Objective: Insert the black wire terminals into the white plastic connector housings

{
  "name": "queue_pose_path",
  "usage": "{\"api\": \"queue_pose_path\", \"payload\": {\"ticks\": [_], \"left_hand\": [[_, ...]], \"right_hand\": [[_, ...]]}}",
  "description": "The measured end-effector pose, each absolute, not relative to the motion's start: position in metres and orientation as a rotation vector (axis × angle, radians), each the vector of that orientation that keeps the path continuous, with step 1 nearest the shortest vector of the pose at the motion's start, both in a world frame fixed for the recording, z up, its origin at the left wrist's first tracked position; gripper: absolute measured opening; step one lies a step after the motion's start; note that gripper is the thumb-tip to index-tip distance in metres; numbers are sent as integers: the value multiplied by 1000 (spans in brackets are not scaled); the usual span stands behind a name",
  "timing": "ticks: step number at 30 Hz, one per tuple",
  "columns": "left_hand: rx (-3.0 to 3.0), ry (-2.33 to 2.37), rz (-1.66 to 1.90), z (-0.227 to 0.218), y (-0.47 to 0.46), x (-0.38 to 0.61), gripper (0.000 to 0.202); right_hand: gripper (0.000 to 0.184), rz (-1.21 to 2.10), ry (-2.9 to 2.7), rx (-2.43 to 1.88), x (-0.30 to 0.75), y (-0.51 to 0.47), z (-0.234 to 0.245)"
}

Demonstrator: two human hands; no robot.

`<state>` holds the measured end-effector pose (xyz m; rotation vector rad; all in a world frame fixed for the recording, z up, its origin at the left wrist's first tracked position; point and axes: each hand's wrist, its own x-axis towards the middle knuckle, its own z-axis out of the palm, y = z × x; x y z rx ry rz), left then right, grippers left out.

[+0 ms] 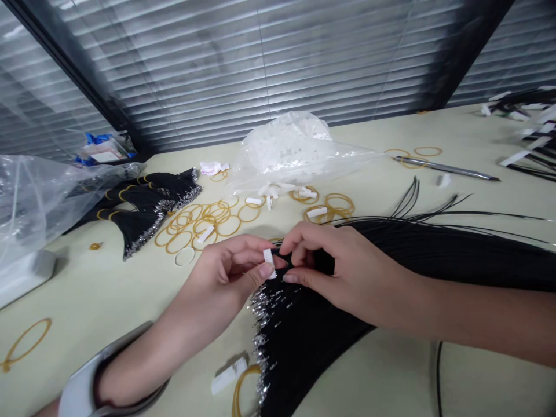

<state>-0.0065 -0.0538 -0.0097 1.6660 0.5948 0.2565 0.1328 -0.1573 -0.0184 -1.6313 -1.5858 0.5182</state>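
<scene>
Connector (pixel 269 263) in left fingers (pixel 245 250), right fingers (pixel 299 238) on wires (pixel 304 341)

White connector housing (pixel 269 263), pinched upright in left hand (pixel 221 278), black wire bundle (pixel 304 347) w/ silver crimped tips

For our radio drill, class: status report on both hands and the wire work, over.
Left hand pinching white connector. Right hand pinching black wires beside it. Rubber bands lying beyond, not blocking.
</scene>
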Motion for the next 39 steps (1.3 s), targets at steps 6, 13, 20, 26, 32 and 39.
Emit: {"api": "queue_pose_path", "payload": {"ticks": [6, 13, 20, 26, 32, 39], "left_hand": [[1587, 536, 281, -10, -51, -9, 17], [1350, 535, 125, -6, -46, -13, 16], [1190, 500, 62, -14, -42, -13, 10], [1260, 537, 2, -14, -45, -12, 9], [1319, 536, 51, -14, -47, -10, 17], [1323, 478, 70, -15, -47, -5, 8]], "right_hand": [[11, 437, -1567, -1635, 131, -160, -17], [9, 463, -1483, -1554, 126, -170, -16], [6, 584, -1464, -1472, 128, -171, -18], [11, 486, -1534, -1440, 129, -171, -20], [21, 322, -1647, -1367, 128, -171, -23], [26, 331, -1661, -1276, 128, -170, -28]]}}
